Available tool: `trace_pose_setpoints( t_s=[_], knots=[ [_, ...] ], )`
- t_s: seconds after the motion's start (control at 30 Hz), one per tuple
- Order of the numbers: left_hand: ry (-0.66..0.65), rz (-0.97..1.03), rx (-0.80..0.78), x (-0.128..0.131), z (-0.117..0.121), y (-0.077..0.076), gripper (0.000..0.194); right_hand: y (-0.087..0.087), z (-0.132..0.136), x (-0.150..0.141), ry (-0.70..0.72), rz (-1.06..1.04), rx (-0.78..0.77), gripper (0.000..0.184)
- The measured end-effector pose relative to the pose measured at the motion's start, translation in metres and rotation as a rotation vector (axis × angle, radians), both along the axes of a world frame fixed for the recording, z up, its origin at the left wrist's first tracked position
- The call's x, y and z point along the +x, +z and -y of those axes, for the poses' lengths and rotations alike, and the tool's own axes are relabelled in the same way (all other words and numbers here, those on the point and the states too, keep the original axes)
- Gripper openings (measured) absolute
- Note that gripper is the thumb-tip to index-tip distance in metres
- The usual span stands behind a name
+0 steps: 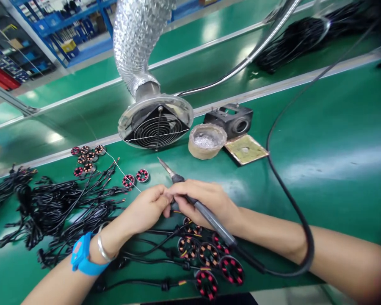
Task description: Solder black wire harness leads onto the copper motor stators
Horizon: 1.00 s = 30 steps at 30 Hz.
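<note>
On the green bench point(320, 140), just below the fume fan point(155, 125), your right hand point(206, 201) is closed around a soldering iron point(190, 199), tip pointing up-left. Your left hand point(147, 207) meets it, fingertips pinched on something too small to tell. Wound motor coils point(209, 258) lie under your wrists, black cables point(60, 212) to your left, and a solder pot point(207, 141) sits beyond.

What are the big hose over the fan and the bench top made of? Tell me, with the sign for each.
Hose: looks like thin aluminium foil ducting, going by its crinkled, silvery, shiny skin. Bench top: probably a green rubber or vinyl mat, smooth and semi-glossy, with soft lamp reflections; which one cannot be told.
</note>
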<state>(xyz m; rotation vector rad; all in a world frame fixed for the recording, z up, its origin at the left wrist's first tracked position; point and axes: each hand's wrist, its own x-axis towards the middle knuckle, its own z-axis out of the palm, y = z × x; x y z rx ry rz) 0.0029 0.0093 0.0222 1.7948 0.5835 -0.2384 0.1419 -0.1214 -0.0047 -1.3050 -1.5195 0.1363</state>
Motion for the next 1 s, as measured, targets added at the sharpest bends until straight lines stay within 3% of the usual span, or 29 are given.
trace_pose_setpoints(
  t_s=[0.13, 0.27, 0.43, 0.57, 0.67, 0.8, 1.0],
  knots=[
    [0.064, 0.001, -0.023, 0.002, 0.002, 0.000, 0.033, 0.003, 0.002, 0.010, -0.002, -0.019, -0.017, 0.022],
    [0.073, -0.035, 0.009, 0.004, 0.005, 0.003, 0.034, 0.005, 0.007, 0.019, 0.047, -0.058, -0.155, 0.028],
    [0.089, -0.056, 0.026, 0.003, 0.008, 0.005, 0.034, 0.000, 0.006, 0.014, 0.071, -0.045, -0.194, 0.025],
    [0.101, -0.047, 0.057, 0.005, 0.009, 0.003, 0.034, -0.005, 0.000, 0.007, -0.025, -0.214, -0.245, 0.027],
    [0.133, -0.033, 0.080, 0.006, 0.009, 0.002, 0.033, -0.007, -0.003, 0.006, -0.002, -0.364, -0.297, 0.033],
    [0.142, -0.032, 0.048, 0.007, 0.008, 0.002, 0.033, -0.006, -0.002, 0.006, 0.017, -0.401, -0.308, 0.032],
    [0.149, -0.053, 0.028, 0.005, 0.008, 0.004, 0.029, 0.001, 0.004, 0.010, -0.005, -0.281, -0.219, 0.027]
  ],
)
